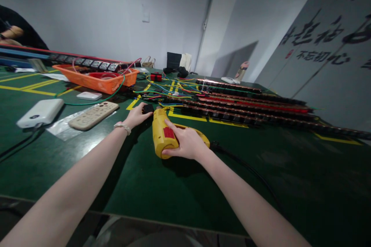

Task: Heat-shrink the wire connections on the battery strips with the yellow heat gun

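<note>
My right hand (pixel 187 142) is wrapped over the body of a yellow heat gun (pixel 162 129) with a red label. The gun lies low over the green table, its nozzle end pointing away from me toward a bundle of coloured wires (pixel 174 94). Just left of the nozzle, my left hand (pixel 137 115) has its fingers closed on a small black block (pixel 148 109); its exact kind is not clear. Yellow-sleeved wire ends (pixel 171 107) show beyond the nozzle. A black cord (pixel 246 166) trails from the gun's handle to the right.
Long black strips with copper edges (pixel 246 104) fill the right side. An orange basket (pixel 107 85) stands at left, with a beige remote (pixel 94 115), a white power bank (pixel 40 112) and a white flat case (pixel 89 95) nearer. Another person's arm (pixel 13 32) shows far left.
</note>
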`<state>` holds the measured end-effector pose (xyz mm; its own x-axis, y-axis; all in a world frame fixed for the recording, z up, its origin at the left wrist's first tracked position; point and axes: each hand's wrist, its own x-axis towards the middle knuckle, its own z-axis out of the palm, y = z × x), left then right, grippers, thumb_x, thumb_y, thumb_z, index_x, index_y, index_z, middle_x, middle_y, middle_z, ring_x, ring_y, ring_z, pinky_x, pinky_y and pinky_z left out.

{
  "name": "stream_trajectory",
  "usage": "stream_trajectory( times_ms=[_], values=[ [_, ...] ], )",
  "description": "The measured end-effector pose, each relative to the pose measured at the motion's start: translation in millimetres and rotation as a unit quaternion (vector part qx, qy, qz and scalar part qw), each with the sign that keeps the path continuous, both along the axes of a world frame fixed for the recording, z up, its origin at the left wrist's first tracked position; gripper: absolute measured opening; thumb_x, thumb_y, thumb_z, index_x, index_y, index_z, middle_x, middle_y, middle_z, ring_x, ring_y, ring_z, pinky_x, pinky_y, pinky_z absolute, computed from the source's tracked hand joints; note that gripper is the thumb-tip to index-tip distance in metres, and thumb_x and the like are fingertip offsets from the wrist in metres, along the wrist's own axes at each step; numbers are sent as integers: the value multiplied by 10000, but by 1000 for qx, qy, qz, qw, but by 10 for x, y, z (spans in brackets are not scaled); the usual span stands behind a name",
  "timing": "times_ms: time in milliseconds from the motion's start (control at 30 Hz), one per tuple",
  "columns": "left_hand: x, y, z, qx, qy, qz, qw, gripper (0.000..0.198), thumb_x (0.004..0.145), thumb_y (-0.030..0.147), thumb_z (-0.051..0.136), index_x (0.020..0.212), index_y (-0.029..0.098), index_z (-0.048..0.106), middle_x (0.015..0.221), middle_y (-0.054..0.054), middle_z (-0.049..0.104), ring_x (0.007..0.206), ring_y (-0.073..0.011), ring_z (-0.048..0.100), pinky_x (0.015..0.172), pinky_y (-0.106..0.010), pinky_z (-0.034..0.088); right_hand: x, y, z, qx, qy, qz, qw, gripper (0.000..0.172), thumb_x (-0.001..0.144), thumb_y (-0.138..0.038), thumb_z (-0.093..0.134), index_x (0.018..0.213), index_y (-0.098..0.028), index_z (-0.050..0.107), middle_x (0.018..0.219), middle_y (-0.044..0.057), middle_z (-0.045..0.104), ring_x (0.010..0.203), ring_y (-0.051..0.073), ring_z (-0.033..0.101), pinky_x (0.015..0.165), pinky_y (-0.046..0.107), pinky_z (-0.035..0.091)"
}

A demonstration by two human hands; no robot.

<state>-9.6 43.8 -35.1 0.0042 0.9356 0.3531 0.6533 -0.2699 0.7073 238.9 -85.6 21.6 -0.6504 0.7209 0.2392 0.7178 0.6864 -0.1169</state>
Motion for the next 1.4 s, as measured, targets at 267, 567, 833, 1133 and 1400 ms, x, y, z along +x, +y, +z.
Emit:
stream_trajectory(
  times_ms=[267,567,833,1133,1400],
  values=[
    [26,-54,69,81,83,-72,991,586,722,320,514,1287,244,378,1191,-56,521,1043,-209,519,895,-350,413,0,-9,58,-16,-6,-1,1000,995,678,-737,438,1424,-180,87,1064,110,610,883,263,602,734,320,391],
    [110,-27,58,11,159,2,987,519,758,289,418,1271,229,366,1087,-98,545,1004,-271,510,872,-428,385,125,174,27,-4,-13,-45,999,927,711,-719,420,1423,-221,98,1117,92,588,922,267,591,737,318,391],
    [172,-48,53,35,166,29,985,543,781,475,436,1250,209,368,1133,-114,520,1051,-283,472,914,-442,329,145,167,15,12,-23,-57,998,899,730,-709,404,1420,-210,117,1079,91,604,892,269,597,731,321,387],
    [127,32,1,50,134,0,990,496,771,370,480,1239,237,382,1124,-85,514,1040,-254,481,886,-404,374,128,101,17,15,-23,-52,998,899,737,-709,393,1418,-191,120,1068,101,604,865,260,599,723,319,387],
    [150,72,-16,55,105,10,993,473,724,297,506,1186,225,434,1082,-80,531,1001,-244,500,873,-398,396,29,-8,42,12,-23,-24,999,934,715,-704,432,1416,-165,132,1024,103,623,847,256,601,708,317,385]
  ],
)
